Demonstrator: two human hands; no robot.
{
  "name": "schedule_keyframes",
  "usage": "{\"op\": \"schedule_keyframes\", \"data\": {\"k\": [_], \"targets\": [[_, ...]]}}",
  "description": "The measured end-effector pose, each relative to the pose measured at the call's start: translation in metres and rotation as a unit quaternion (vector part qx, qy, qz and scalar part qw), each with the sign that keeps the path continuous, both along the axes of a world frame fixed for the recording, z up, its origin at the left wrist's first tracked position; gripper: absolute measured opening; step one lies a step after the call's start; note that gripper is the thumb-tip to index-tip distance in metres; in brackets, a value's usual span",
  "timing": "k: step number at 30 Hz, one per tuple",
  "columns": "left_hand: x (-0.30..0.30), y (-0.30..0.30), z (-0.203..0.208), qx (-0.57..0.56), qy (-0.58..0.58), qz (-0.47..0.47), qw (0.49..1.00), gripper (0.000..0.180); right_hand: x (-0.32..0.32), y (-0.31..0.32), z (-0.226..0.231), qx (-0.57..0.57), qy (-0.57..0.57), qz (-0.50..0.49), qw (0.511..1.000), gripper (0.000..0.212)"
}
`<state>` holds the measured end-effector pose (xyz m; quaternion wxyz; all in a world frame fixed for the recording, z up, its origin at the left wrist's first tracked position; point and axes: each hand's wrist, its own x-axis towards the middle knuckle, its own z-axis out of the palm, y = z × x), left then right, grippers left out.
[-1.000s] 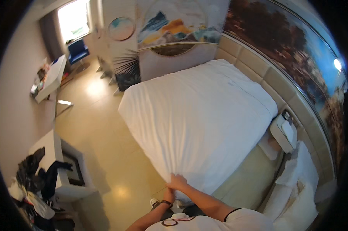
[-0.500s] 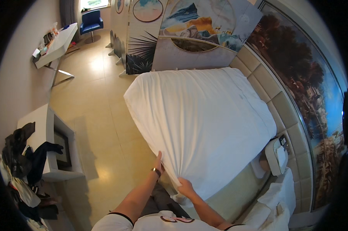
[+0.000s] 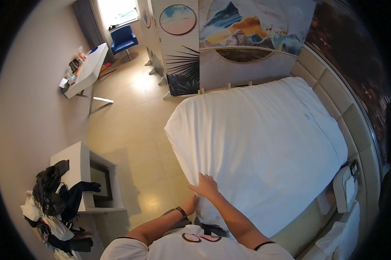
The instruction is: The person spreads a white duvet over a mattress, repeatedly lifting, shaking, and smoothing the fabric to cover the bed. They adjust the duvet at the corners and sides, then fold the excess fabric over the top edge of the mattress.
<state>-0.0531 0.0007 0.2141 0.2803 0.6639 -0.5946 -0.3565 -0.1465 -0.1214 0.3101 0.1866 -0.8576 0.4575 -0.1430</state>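
A white sheet covers the bed, with folds fanning out from its near left corner. My right hand lies on the sheet near that corner, fingers apart and thumb pointing left toward the edge. Just below it, my left hand, with a dark watch on its wrist, is against the sheet's hanging side. Its fingers are mostly hidden there, so whether they grip the cloth does not show.
A padded headboard runs along the bed's right side, by a small white nightstand. Left stands an open white cabinet with piled clothes. Farther off are a desk, a blue chair and painted panels.
My right hand has gone from gripping the sheet's corner to lying up on the sheet. My left hand has moved down below it. The whole view has shifted right and down.
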Motion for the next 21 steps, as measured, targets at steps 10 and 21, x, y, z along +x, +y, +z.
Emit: {"op": "schedule_keyframes", "data": {"k": [10,21], "targets": [[0.091,-0.071,-0.066,0.017,0.29,-0.128,0.948,0.023,0.073,-0.1,-0.104,0.431,-0.137,-0.025,0.891,0.024],[0.275,-0.362,-0.142,0.148,0.565,0.437,0.684,0.048,0.069,-0.115,-0.015,0.598,-0.028,-0.132,0.79,0.028]]}}
